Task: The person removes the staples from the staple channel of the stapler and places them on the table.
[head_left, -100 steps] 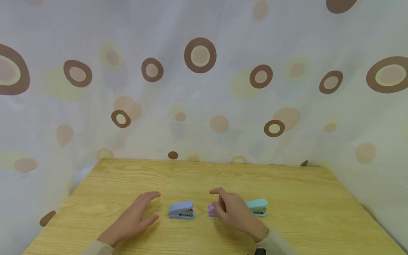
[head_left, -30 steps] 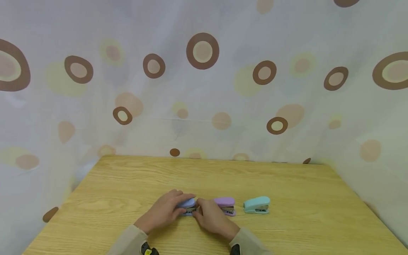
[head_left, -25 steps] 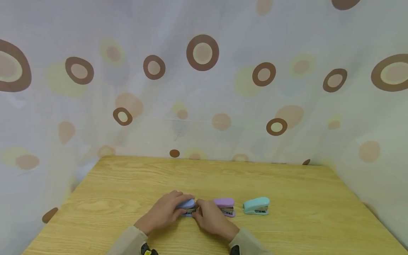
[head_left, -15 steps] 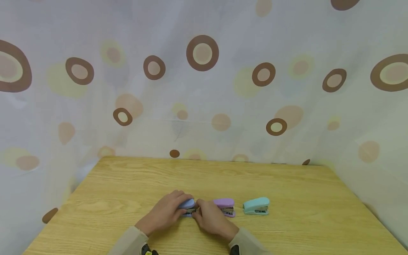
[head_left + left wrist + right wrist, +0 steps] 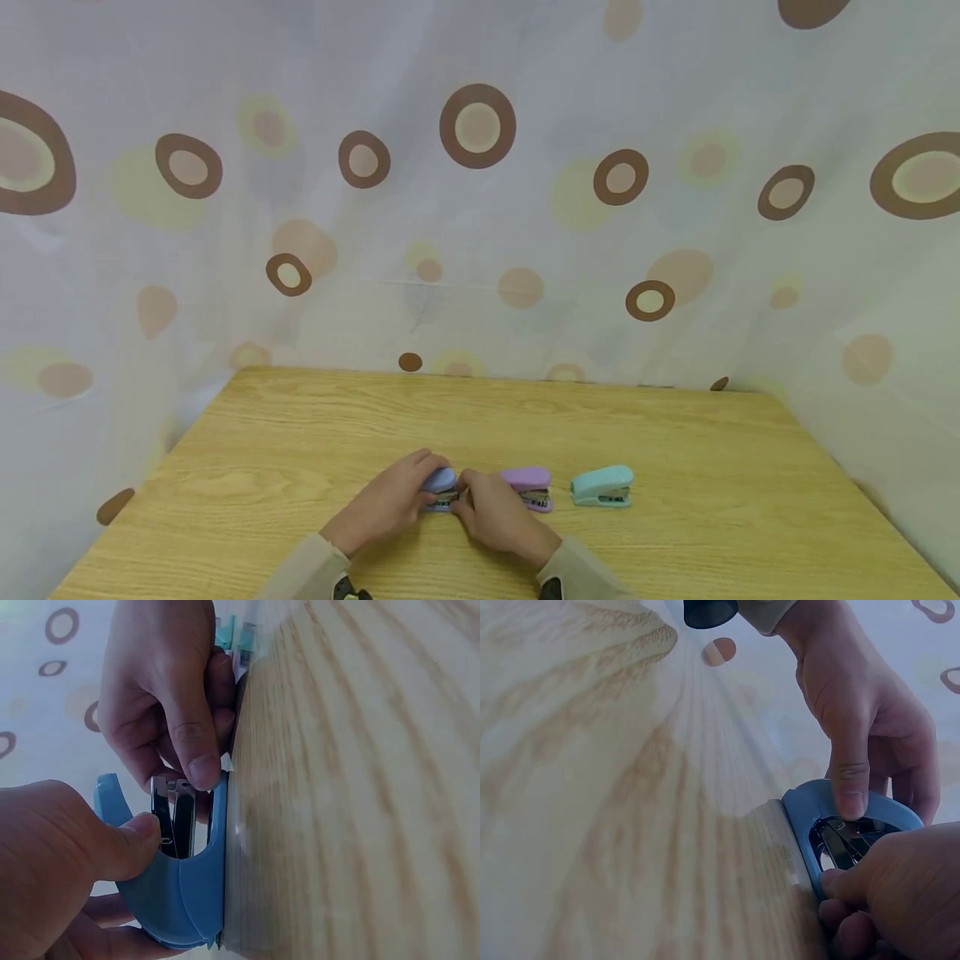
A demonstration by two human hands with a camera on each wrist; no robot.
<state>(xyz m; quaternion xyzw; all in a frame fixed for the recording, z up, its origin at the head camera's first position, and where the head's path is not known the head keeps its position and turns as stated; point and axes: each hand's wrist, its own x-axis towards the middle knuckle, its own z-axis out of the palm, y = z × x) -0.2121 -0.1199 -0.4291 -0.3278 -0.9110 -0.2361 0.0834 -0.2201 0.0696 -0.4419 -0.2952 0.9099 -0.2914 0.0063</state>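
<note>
A light blue stapler (image 5: pixel 439 480) rests on the wooden table, its front end facing right. My left hand (image 5: pixel 382 502) grips it from the left, fingers over the top cover and thumb (image 5: pixel 135 836) against the metal staple rail. At the front end, my right hand (image 5: pixel 501 515) pinches the base with a bent thumb (image 5: pixel 201 750) and curled fingers. In the left wrist view the stapler's mouth stands apart, the top cover raised off the rail. The right wrist view shows the blue body (image 5: pixel 806 806) between both hands; the right fingers hide its tip.
A purple stapler (image 5: pixel 527 478) lies just behind and right of my right hand, partly covered by it. Further right sits a mint green stapler (image 5: pixel 603 484). A spotted curtain (image 5: pixel 480 250) hangs behind and beside the table (image 5: pixel 480 417).
Both hands came together onto the blue stapler, the right one leaving its place over the purple stapler. Lately the left fingers slid slightly back along the top cover; the right hand stayed.
</note>
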